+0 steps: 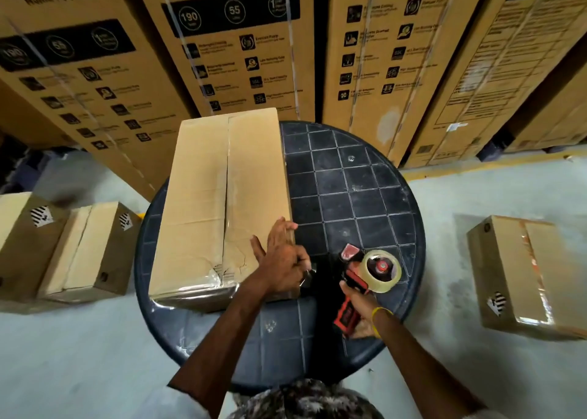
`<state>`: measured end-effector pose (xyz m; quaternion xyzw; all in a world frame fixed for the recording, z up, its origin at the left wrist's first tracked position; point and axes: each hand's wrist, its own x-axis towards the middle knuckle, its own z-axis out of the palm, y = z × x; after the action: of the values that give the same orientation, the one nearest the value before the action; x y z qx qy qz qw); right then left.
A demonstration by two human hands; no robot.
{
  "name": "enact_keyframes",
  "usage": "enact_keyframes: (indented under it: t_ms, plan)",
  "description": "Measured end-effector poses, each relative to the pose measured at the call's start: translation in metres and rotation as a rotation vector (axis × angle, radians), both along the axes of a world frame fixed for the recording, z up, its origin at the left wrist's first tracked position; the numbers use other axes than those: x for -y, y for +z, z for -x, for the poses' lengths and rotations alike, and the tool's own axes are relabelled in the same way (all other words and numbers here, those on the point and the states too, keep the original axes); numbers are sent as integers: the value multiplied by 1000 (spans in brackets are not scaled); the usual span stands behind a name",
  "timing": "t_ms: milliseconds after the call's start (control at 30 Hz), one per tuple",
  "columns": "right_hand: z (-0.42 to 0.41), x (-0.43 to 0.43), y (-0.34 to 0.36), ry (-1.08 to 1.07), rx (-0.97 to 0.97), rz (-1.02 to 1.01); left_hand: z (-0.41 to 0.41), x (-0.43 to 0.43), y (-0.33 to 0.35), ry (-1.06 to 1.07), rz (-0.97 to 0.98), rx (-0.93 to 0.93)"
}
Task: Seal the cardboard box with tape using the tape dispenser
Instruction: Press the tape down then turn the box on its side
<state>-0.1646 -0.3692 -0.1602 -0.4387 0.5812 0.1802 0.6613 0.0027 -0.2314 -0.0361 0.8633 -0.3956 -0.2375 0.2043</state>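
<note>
While my left hand (281,261) lies on the near right corner of the cardboard box (203,202), fingers fairly straight and pointing far, thumb spread left, it grips nothing I can make out. Something small and shiny sits at its right edge; I cannot tell what.

The box lies on the left half of the round table (349,180), its long axis running near to far, with the seam between its top flaps along the same line. Its far end reaches past the table's far rim, and its near end stops short of the near rim. Right of the box, the table's dark grid top shows as far as the rim.

My right hand (360,312) is curled tight round the red handle of the tape dispenser (352,277). I hold it just right of the box's near corner, head aimed far and left, with the roll of clear tape (392,280) on its right side.

The box is plain brown, and its near end is crumpled and glossy with tape. Smaller boxes (89,247) stand on the floor to the left, and another box (533,275) to the right.
</note>
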Motion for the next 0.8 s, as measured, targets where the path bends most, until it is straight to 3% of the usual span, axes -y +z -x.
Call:
enact_keyframes:
  t_ms: [100, 167, 233, 300, 400, 633, 800]
  plan:
    - [2, -1, 38, 497, -168, 398, 0, 0, -1, 15, 1, -19]
    - [-3, -3, 59, 507, -134, 653, 0, 1, -2, 28, 4, -21]
    - [-11, -12, 74, 179, 162, 509, 1, 1, -4, 39, 9, -26]
    - [-19, -29, 83, -78, 421, 132, 1, 2, -5, 49, 5, -31]
    - [-32, -55, 88, -234, 544, -165, 0, 1, -4, 30, -2, -47]
    - [-47, -78, 82, -507, 547, -178, -10, -8, 7, -118, -62, -76]
    - [-55, -76, 84, -485, 492, -155, -11, -47, -10, -287, -17, 126]
